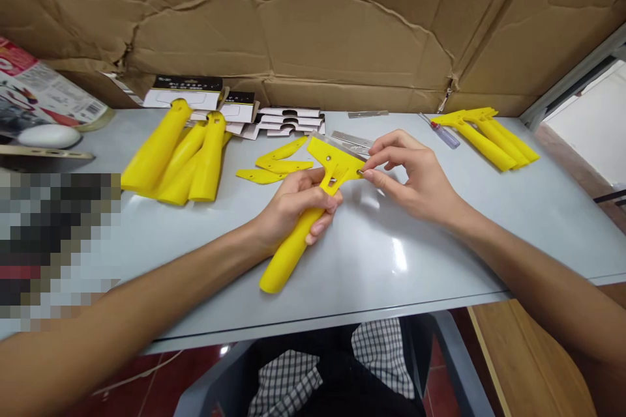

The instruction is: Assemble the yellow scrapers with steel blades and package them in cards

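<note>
My left hand [306, 205] is wrapped round the handle of a yellow scraper [288, 251], which tilts with its wide head up and away from me. A metal blade [337, 144] lies along the head's far edge. At the head's right end, my right hand [413, 176] pinches what looks like a small screw [360, 172] between thumb and index finger, at a hole there. Just beyond the scraper lie loose metal blades [353, 139]. Several flat yellow plates with holes [267, 176] rest on the table left of the head.
Yellow handles with black-and-white cards [154, 150] are piled at the left. Folded cards [291, 120] stack behind. At right lie a screwdriver [445, 135] and more yellow scrapers [489, 137]. Another blade [368, 115] sits near the cardboard wall [342, 32]. A white mouse [49, 136] is far left.
</note>
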A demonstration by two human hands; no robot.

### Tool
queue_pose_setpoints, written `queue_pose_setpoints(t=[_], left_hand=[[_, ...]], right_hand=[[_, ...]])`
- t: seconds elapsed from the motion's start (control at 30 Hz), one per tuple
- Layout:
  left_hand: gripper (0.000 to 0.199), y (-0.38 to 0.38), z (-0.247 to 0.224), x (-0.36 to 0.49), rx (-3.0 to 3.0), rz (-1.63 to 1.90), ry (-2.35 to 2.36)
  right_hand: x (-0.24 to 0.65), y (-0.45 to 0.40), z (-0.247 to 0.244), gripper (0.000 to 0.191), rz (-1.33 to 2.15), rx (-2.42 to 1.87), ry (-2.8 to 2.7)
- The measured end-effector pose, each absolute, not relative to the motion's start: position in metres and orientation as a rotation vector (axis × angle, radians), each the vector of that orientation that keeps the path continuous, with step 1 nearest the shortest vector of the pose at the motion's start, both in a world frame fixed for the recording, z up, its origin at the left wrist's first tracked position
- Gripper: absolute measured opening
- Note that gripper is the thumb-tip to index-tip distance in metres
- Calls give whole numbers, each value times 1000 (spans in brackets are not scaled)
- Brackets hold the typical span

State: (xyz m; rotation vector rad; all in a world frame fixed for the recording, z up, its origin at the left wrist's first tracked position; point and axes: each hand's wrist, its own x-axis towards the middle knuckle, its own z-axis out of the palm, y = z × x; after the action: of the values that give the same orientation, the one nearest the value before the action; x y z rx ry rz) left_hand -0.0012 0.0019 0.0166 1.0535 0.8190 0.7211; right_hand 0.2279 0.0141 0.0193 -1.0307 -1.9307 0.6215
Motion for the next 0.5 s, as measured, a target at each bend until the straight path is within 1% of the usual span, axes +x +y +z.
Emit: queue_pose_setpoints(t=[0.27,0.5], left_hand=[[18,1,7,-1,1059,753,830],[20,-4,7,3,1114,769,853]], right_hand=[[225,14,14,9,638,-1061,-1921],[223,17,11,12,761,-1099,-1869]])
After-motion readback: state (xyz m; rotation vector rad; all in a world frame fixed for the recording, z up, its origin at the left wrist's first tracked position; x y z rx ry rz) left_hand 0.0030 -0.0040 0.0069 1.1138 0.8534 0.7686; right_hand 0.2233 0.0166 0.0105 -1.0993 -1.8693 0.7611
